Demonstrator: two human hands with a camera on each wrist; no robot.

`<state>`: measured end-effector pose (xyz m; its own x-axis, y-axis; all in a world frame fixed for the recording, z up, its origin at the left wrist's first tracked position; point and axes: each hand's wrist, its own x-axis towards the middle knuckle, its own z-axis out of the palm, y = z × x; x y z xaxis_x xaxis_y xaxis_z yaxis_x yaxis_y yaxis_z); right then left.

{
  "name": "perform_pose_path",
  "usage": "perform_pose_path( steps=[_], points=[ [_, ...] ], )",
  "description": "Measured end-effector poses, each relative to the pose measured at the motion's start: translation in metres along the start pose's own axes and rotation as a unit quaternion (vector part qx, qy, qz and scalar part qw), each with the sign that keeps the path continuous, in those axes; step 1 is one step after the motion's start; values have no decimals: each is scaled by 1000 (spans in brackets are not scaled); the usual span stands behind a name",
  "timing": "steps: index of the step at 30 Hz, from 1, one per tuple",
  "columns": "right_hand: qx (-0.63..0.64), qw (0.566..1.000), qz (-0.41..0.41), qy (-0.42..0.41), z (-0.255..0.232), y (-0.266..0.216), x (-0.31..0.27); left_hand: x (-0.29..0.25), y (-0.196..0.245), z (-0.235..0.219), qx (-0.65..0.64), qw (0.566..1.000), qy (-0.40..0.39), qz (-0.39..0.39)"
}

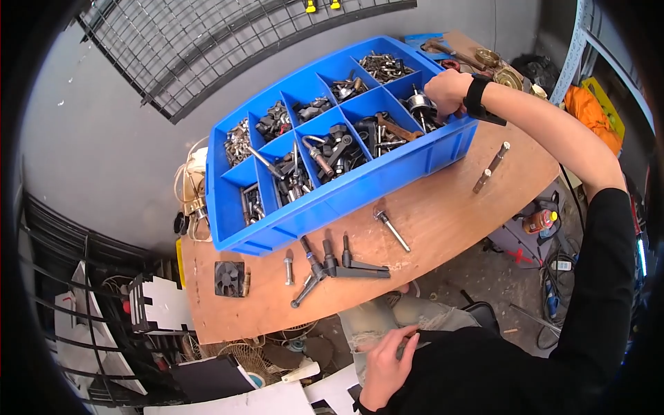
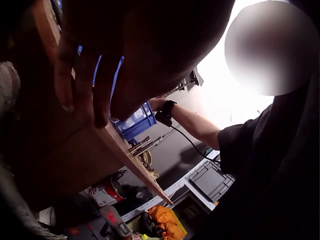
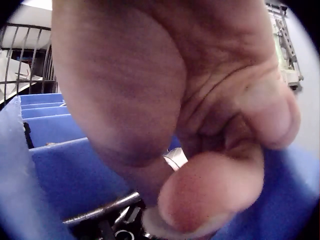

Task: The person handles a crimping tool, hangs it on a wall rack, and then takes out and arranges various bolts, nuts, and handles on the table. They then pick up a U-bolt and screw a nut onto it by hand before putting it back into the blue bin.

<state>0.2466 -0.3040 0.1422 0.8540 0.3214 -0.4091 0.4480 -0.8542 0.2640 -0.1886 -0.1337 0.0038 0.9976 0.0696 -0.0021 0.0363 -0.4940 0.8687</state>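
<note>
In the head view my right hand (image 1: 448, 91) reaches into the back right compartment of a blue divided bin (image 1: 311, 211), beside a silver round metal part (image 1: 419, 103) with a thin shaft. The right wrist view shows the fingers of my right hand (image 3: 200, 165) curled round a shiny metal piece (image 3: 175, 158), mostly hidden by them. Under it lie a metal rod (image 3: 102, 209) and dark parts. Low over the lap, my left hand (image 1: 389, 366) hangs with loosely bent fingers and nothing visible in it; the left wrist view shows this hand (image 2: 95, 85) dark and close.
Along the wooden table's (image 1: 443, 207) front lie a small black fan (image 1: 229, 279), a bolt (image 1: 289, 268), several black-handled levers (image 1: 356, 270) and a silver rod tool (image 1: 393, 230). A rusty rod (image 1: 492, 168) lies at right. Tools and brass parts (image 1: 508, 77) stand behind the bin's right end.
</note>
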Motion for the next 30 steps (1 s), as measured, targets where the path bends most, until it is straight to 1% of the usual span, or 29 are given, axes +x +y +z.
perform_pose_path(
  steps=[2, 5, 8, 11, 14, 15, 18, 19, 21, 24, 27, 28, 30],
  points=[
    [-11, 1000, -2, -5, 1, 4, 4, -4, -1, -1, 2, 1000, -1, 1],
    [-37, 999, -4, 24, 4, 5, 6, -9, 1, -1, -3, 1000, -1, 0],
    [-57, 998, 0, 27, -1, 8, 4, -15, -2, 1, -9, 1000, 0, -2],
    [9, 996, -48, 78, 3, 37, 29, -19, -2, 2, -11, 1000, -1, -6],
    [46, 994, -33, 89, -4, 51, 38, -20, -4, 3, -5, 1000, -4, -9],
    [43, 995, -47, 79, -6, 55, 40, -20, -5, 3, -4, 1000, -5, -11],
    [97, 988, -70, 98, -8, 65, 38, -19, -5, 3, -3, 1000, -6, -16],
    [122, 983, -75, 118, -12, 67, 34, -18, -4, 3, -3, 1000, -6, -19],
    [172, 969, -84, 156, -20, 76, 21, -16, -5, 4, -1, 1000, -5, -17],
    [257, 927, -152, 226, -24, 103, 9, -12, -6, 5, -1, 1000, -11, -18],
    [419, 882, -86, 197, -32, 107, -34, -8, -7, 6, 5, 1000, -16, -17],
    [448, 867, -97, 196, -29, 113, -43, -6, -7, 6, 7, 1000, -18, -17],
    [500, 829, -73, 241, -15, 112, -67, -2, -5, 7, -2, 999, -23, -24]
  ],
)
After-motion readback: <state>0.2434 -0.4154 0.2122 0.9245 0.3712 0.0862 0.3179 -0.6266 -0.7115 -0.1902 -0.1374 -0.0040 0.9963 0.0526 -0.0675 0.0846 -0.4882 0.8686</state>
